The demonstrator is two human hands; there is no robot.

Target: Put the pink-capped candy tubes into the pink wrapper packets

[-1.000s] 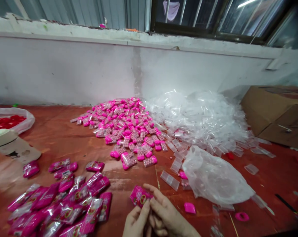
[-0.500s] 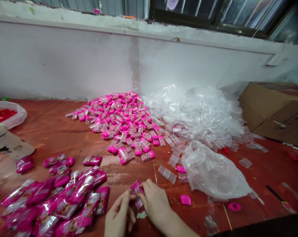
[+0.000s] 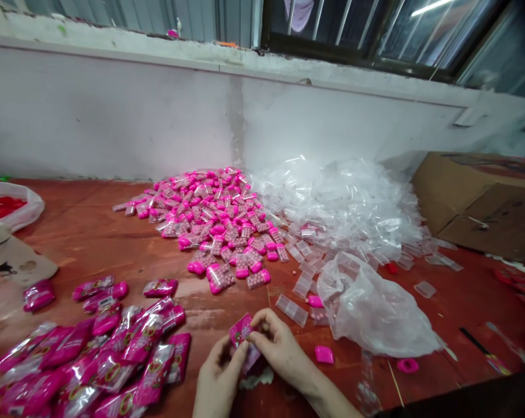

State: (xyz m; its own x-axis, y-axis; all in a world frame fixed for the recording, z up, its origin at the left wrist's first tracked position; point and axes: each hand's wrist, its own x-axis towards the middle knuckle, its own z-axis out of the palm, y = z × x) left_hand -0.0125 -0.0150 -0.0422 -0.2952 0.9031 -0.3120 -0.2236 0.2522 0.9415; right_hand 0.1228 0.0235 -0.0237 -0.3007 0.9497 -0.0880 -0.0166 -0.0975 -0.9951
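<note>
Both my hands meet low in the middle of the view over a red-brown table [image 3: 92, 244]. My left hand [image 3: 219, 380] and my right hand [image 3: 277, 348] together pinch a small pink candy packet [image 3: 240, 330], held upright between the fingertips. A light scrap [image 3: 256, 378] lies on the table just under my hands. To my left lies a heap of wrapped pink packets [image 3: 101, 354]. Further back is a pile of clear boxes of pink candy with pink caps [image 3: 219, 226].
A mound of empty clear boxes [image 3: 341, 203] lies at the back, a crumpled clear bag [image 3: 376, 316] in front of it. A cardboard box [image 3: 480, 200] stands at right. A bag of red pieces [image 3: 10, 209] sits at far left. Loose pink caps [image 3: 323, 354] lie nearby.
My hands have lifted the pink packet slightly and turned it more upright. A light scrap now lies beneath them. The view shifted a little.
</note>
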